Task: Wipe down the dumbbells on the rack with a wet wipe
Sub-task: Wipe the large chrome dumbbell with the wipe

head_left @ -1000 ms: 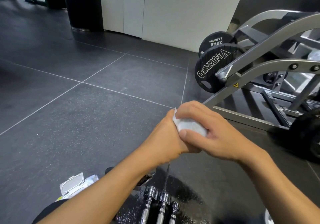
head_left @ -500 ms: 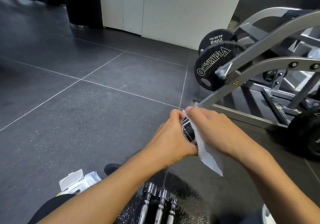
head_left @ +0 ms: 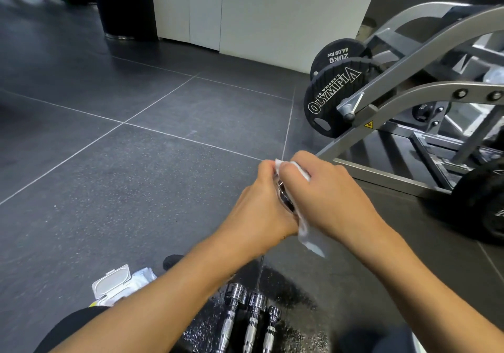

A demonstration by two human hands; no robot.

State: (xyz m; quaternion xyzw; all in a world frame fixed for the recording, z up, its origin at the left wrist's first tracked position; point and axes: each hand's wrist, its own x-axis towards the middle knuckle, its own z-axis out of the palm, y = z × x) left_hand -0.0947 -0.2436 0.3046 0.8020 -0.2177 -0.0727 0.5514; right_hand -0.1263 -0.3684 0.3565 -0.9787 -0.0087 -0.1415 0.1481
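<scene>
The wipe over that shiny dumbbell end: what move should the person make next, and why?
Probably slide the wipe round the dumbbell end toward the bare chrome. The left hand grips the dumbbell, the right hand pinches the wipe over its top, yet a shiny strip shows between the hands and the wipe's tail hangs loose.

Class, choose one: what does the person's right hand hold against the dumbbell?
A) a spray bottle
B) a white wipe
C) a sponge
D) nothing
B: the right hand holds a white wipe against the chrome dumbbell, which the left hand grips.
</scene>
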